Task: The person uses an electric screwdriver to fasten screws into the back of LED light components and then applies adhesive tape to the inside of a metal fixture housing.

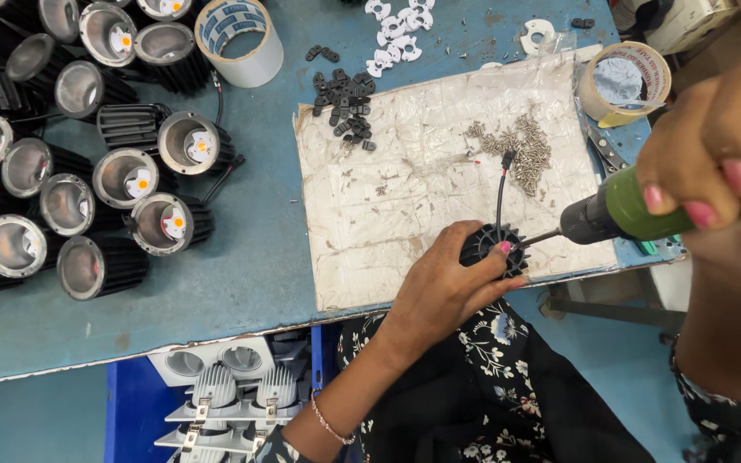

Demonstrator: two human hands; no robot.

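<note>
Near the desk's (250, 257) front edge, on a worn white mat (422, 197), the left hand (443, 287) clamps a black finned lamp housing (495, 247). The right hand (713, 159), fist-wrapped, angles a green electric screwdriver (619, 213) in from the right. The slanted bit could skid off the screw and catch the nearby fingertips.

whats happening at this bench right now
A person's left hand steadies a small black finned lamp housing on a worn white work board. The right hand holds a green electric screwdriver, its bit against the housing. A pile of small silver screws lies on the board, and assembled black lamps with silver reflectors stand on the blue table.
</note>
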